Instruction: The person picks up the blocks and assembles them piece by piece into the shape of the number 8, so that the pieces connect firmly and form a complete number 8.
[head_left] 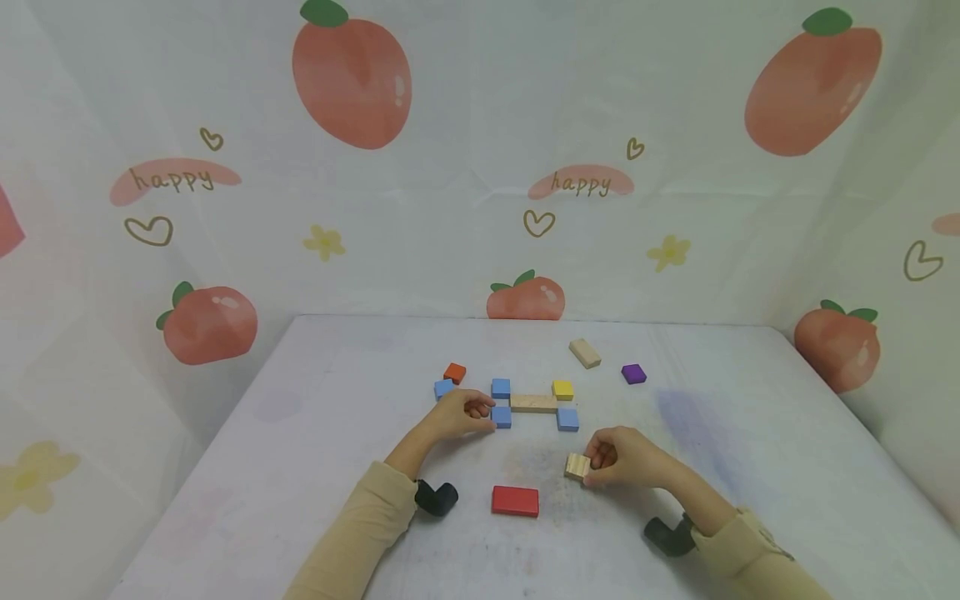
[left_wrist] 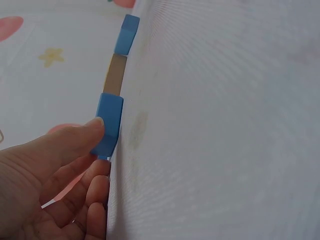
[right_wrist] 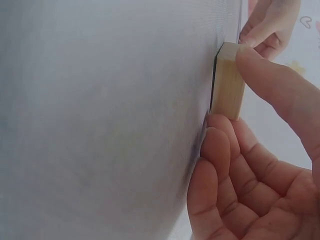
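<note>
Pale wooden square block (head_left: 576,466), pinched by my right hand (head_left: 628,457); nearer me, rightward of blue square block (head_left: 502,417) left hand (head_left: 459,415) pinches.

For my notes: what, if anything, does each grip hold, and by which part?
Right grip pinches a wooden block by opposite sides. Left grip touches a blue block; whether it holds it cannot be told.
</note>
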